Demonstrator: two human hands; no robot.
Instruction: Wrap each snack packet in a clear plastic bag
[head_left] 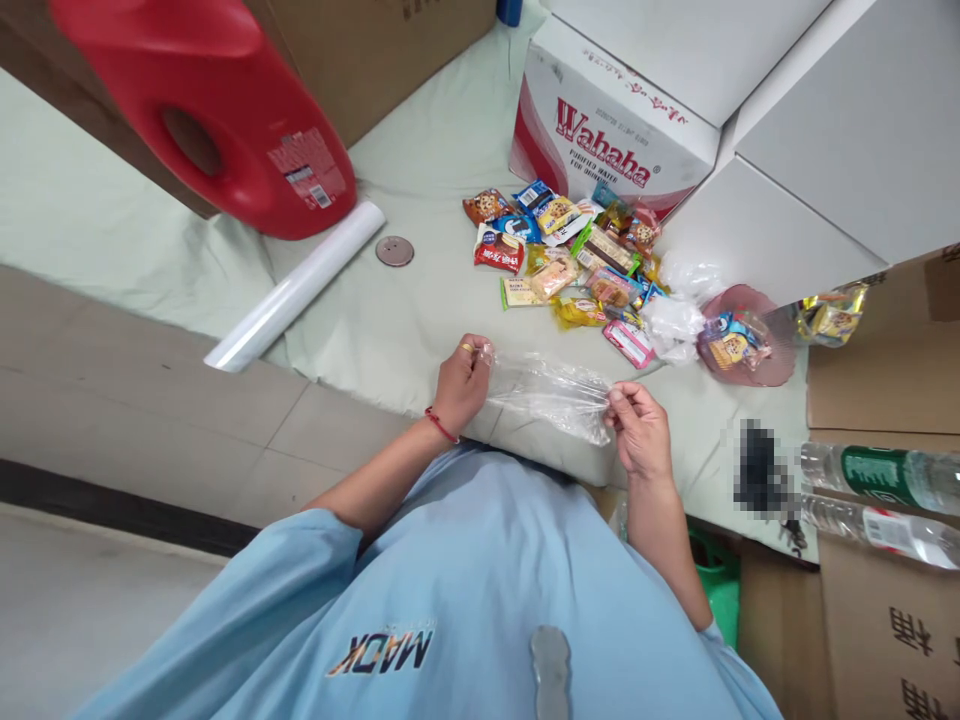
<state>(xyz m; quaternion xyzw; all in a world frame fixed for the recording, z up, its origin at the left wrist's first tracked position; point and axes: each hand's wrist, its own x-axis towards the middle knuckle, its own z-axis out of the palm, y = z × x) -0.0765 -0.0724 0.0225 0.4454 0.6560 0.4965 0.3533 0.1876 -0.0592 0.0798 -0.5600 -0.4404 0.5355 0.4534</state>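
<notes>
A clear plastic bag (551, 392) is stretched between my two hands, just above the front edge of the cloth-covered table (352, 320). My left hand (463, 378) grips its left end in a closed fist, a red string bracelet on the wrist. The other end is pinched between the thumb and fingers of my right hand (637, 425). Beyond the bag lies a pile of small wrapped snacks (551, 275). To the right of the pile, a pink translucent bowl (776, 370) holds a few more packets, with crumpled white plastic (675, 325) beside it.
A big red jug (247, 110) stands at the far left near a white roll (296, 290) and a round brown disc (394, 251). Behind the snacks is a Wahaha carton (600, 130). Two plastic bottles (892, 475) lie at the right, above a green container (716, 580).
</notes>
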